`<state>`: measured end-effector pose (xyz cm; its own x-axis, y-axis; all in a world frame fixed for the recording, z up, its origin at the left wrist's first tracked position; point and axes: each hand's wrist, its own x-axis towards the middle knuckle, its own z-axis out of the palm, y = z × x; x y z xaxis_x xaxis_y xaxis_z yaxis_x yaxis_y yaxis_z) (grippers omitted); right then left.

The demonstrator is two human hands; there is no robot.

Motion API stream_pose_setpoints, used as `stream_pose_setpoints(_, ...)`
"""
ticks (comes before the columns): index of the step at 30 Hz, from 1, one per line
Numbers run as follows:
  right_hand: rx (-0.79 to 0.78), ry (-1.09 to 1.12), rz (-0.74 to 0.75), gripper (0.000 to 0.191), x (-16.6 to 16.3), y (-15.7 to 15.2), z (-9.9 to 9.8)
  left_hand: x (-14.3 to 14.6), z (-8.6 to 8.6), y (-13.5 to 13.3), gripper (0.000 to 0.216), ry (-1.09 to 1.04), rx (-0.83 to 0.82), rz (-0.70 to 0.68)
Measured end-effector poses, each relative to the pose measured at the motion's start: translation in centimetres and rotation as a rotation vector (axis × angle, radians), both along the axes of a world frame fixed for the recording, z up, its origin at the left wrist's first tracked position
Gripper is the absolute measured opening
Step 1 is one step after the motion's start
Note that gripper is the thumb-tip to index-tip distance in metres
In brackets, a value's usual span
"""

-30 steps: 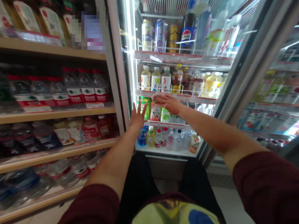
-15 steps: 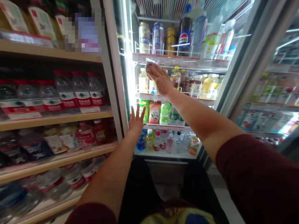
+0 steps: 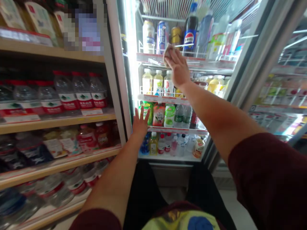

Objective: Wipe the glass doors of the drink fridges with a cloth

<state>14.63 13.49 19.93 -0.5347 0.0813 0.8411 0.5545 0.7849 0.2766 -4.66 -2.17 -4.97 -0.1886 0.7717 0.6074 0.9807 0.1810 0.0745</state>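
Note:
My right hand [image 3: 177, 67] reaches into an open drinks fridge and presses a small pale cloth [image 3: 167, 51] against the front rail of the upper shelf [image 3: 206, 62], just below a row of cans and a dark cola bottle [image 3: 190, 32]. Its fingers lie flat over the cloth. My left hand [image 3: 141, 123] is open with fingers spread, resting against the fridge's left frame [image 3: 120, 80] beside the lower shelves. Bottled teas and juices [image 3: 158, 83] fill the shelf under my right hand.
The glass fridge door [image 3: 263, 54] stands swung open to the right. Wooden shelves [image 3: 57, 121] on the left carry red-capped water bottles [image 3: 79, 91]. Small bottles [image 3: 165, 142] stand on the fridge's bottom shelf. My dark-clothed legs are below.
My right hand with the cloth has risen from the middle shelf rail to the upper shelf rail and slid rightward along it. My left hand has stayed on the frame.

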Motion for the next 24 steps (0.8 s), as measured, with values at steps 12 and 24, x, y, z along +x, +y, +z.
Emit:
stream_pose_setpoints(12, -0.050, -0.100, -0.049, 0.065, 8.6, 0.0, -11.4, 0.0, 0.2, 0.0, 0.114, 0.037, -0.025, 0.060)
stream_pose_setpoints(24, -0.057, 0.082, -0.088, 0.059, 16.9, 1.6, -14.4, 0.0, 0.2, 0.1, 0.114, 0.027, 0.008, 0.057)
